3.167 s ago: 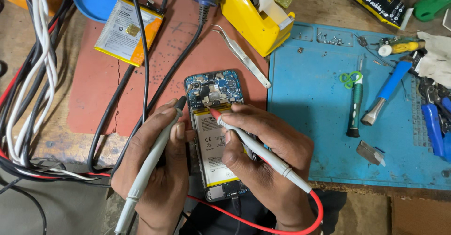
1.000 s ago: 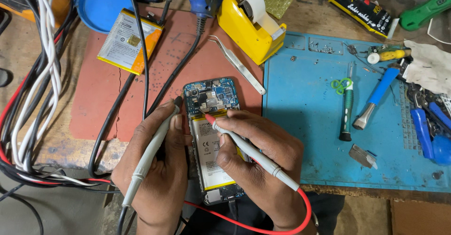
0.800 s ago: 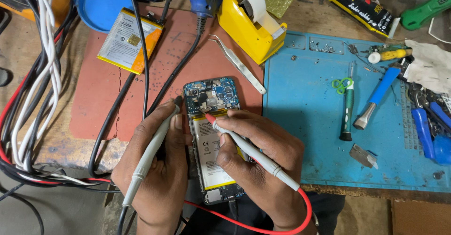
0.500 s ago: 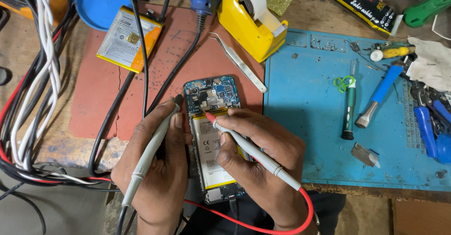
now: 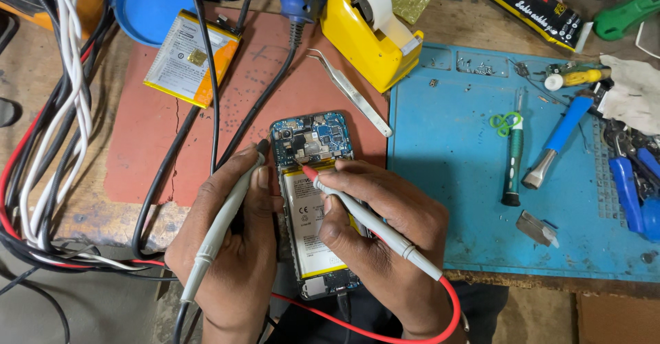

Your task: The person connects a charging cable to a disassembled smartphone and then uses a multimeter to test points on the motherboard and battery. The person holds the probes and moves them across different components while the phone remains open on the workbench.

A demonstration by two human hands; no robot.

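An opened phone [image 5: 313, 199] lies face down on the red mat [image 5: 151, 131], its circuit board and white battery bare. My left hand [image 5: 230, 254] grips a grey probe [image 5: 223, 220] with a black tip, which touches the phone's upper left edge. My right hand [image 5: 381, 241] rests over the battery and holds a grey probe with a red tip [image 5: 364, 220], which touches the board just above the battery. A red lead runs from this probe under my wrist.
A spare battery [image 5: 192, 58], blue lid [image 5: 148, 7], yellow tape dispenser [image 5: 371, 31] and tweezers [image 5: 350, 93] lie beyond the phone. The blue mat [image 5: 454, 172] at right carries screwdrivers [image 5: 512, 158], a small metal blade and pliers. A bundle of cables [image 5: 48, 124] runs along the left.
Both probes and both hands keep their places on the phone. Only the view has shifted slightly.
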